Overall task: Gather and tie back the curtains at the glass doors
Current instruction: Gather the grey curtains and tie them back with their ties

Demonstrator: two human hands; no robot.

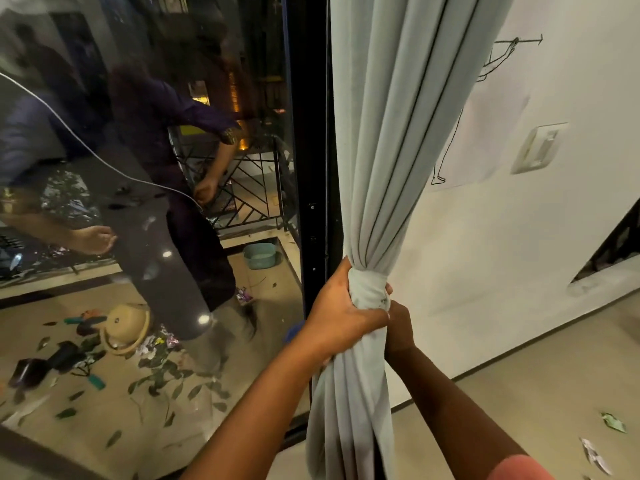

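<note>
Glass door (156, 202): dark, reflections obscure the view beyond. Curtain (391, 133): pale grey, gathered beside the door frame, knot (367, 287) at mid-height. Left hand (341, 317): fingers curled round the knot. Right hand (398, 329): largely hidden behind the fabric, grip indiscernible.

My curtain (391, 150) is matt grey cloth, softly pleated; the door glass (138, 168) is glossy, its frame (310, 168) smooth black metal, the wall (571, 220) matt
</note>
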